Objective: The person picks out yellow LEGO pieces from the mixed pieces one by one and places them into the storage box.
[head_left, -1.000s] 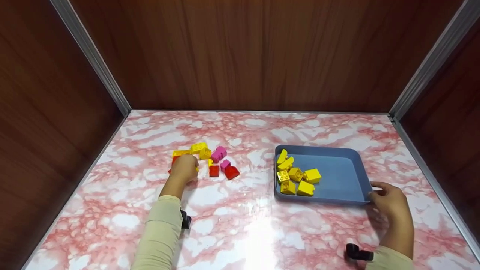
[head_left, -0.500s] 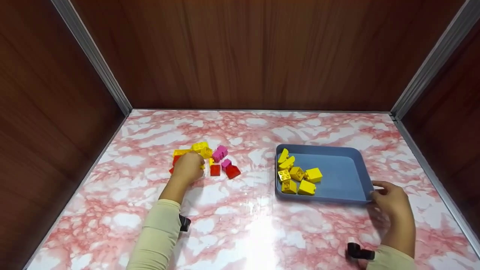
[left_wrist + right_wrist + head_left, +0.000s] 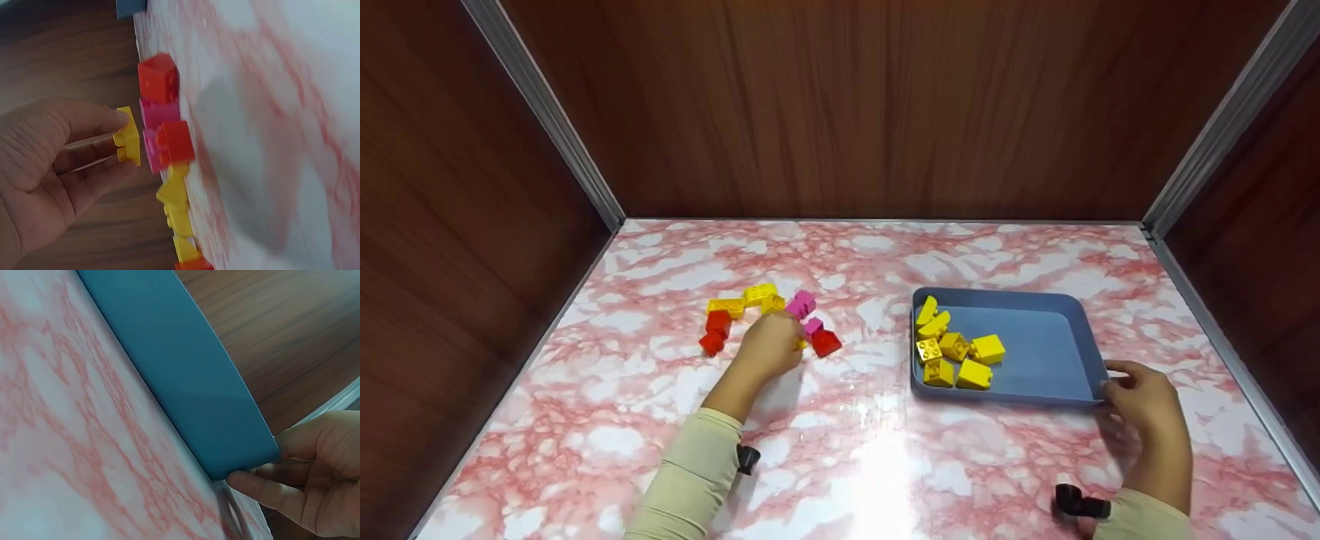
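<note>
My left hand (image 3: pixel 769 349) is above the loose bricks on the left of the table. In the left wrist view it pinches a yellow toy building brick (image 3: pixel 130 139) between thumb and fingers, clear of the tabletop. Pink bricks (image 3: pixel 159 114) and red bricks (image 3: pixel 158 77) lie just beyond it. My right hand (image 3: pixel 1147 397) grips the near right corner of a blue-grey tray (image 3: pixel 1042 352), with the thumb and a finger on the corner wall in the right wrist view. Several yellow bricks (image 3: pixel 975 375) lie in the tray's left part.
Left of my left hand lie two red bricks (image 3: pixel 718 322) and a yellow brick (image 3: pixel 726 307). More yellow bricks (image 3: pixel 760 294) are behind it. A red brick (image 3: pixel 826 343) lies to its right. Brown wood-grain panels (image 3: pixel 877 112) border the marbled table (image 3: pixel 847 450).
My left hand has moved right across the loose bricks with the yellow brick, uncovering the red ones at left. My right hand stays on the tray corner.
</note>
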{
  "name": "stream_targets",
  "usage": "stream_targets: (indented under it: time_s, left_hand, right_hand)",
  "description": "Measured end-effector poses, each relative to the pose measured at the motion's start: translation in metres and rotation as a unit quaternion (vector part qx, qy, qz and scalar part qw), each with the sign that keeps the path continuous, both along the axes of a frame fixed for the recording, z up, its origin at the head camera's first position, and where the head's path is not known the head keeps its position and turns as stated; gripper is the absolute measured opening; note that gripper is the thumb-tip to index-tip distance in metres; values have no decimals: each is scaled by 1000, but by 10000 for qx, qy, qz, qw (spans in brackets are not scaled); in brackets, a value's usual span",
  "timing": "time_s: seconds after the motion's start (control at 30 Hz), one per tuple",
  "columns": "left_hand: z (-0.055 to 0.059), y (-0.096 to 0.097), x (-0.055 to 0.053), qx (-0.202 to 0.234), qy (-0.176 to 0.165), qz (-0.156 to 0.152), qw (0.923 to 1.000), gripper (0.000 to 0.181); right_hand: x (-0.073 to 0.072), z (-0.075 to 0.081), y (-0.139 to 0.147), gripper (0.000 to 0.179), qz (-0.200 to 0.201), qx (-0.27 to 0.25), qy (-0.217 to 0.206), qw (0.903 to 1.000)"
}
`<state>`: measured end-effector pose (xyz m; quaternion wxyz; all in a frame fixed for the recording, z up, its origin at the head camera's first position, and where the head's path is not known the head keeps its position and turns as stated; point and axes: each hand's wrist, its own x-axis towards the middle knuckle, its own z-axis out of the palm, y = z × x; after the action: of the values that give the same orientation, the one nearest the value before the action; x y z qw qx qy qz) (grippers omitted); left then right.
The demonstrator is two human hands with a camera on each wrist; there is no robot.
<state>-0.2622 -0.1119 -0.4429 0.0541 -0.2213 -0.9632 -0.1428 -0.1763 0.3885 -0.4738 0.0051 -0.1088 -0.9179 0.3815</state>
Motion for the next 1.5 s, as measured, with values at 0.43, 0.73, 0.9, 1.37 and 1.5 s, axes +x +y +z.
stream_targets:
  time_s: [0.43,0.73,0.9,1.37,1.5]
  left_hand:
    - [0,44,8,-287,684,-1117,9910,8]
    - [1,70,13,-419,949,-1485,9835,6]
    - [0,84,14,-554,832,-1614,9818,8]
    - [4,130,21,-842,946,-2107,9693,9]
    - [5,141,21,-1051,1005,-2128,9662,6]
  right_hand:
    - [-1,0,2,49,14,-23,-42,10000]
    - [-1,-1,1,47,1,-27,39,10000]
    - [-1,-1,1,48,-15,23,27,10000]
    - [-1,-2,2,47,-6,0,-26,10000]
    - [-1,-2,2,47,-5,-3,-4,10000]
